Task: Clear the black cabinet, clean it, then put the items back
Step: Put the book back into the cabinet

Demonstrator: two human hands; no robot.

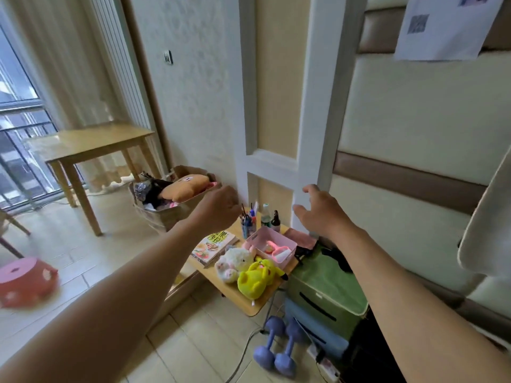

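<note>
- Both arms stretch over a small wooden side table (240,299). The right hand (322,212) is spread wide and empty. The left hand (221,207) curls away, its grasp unseen.
- The black cabinet (370,352) appears to be the dark unit low at right.
- A careless sweep could topple the clear pen cup (248,228) or push the yellow plush toy (258,275) off the edge.

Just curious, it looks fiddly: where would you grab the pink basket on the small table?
Probably the pink basket by its opposite rims, from above: it sits upright, open-topped, with loose things inside, so a level lift keeps them in.
</note>
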